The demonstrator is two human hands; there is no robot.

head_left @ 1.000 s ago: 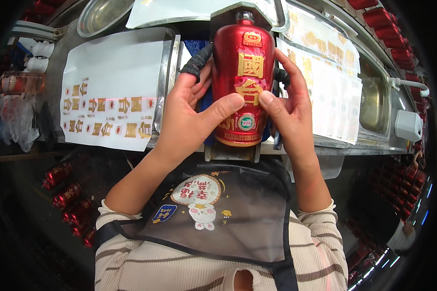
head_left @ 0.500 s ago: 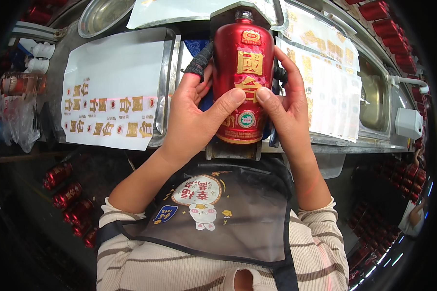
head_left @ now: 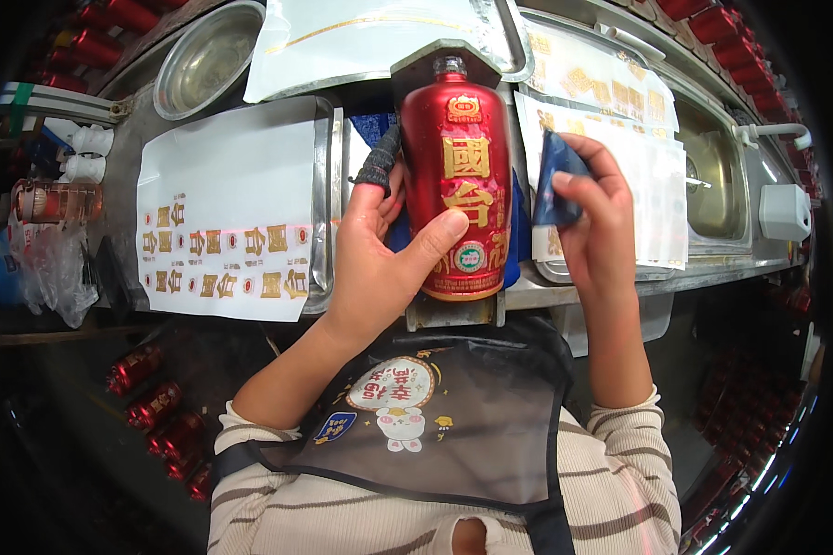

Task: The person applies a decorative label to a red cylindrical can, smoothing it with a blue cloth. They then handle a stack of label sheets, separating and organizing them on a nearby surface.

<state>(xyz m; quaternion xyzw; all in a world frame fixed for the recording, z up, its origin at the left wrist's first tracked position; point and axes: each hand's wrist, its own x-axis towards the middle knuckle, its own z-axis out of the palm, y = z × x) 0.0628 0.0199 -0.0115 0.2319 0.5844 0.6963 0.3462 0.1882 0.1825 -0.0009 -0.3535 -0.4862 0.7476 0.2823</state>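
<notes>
One glossy red, gold-lettered bottle [head_left: 467, 185]: left hand [head_left: 379, 245] clamped on it, right hand [head_left: 600, 215] pinching a flat dark-blue piece [head_left: 550, 190].

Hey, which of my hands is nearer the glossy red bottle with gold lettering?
Left. Your left hand touches the bottle on its lower front; your right hand, holding a flat dark blue piece, is apart, to its right.

The glossy metallic-red bottle [head_left: 455, 190], just past twelve o'clock, bears gold characters [head_left: 466, 158] and a round green-and-white emblem [head_left: 470, 257]. The flat, pointed piece [head_left: 553, 185] at two o'clock is dark blue. At ten o'clock, the white rectangular sheet [head_left: 229, 199] carries gold characters and small red marks. At six o'clock, a sheer dark-grey apron [head_left: 491, 444] shows a white rabbit figure [head_left: 401, 425] over a cream, brown-striped ribbed top [head_left: 361, 509].
</notes>
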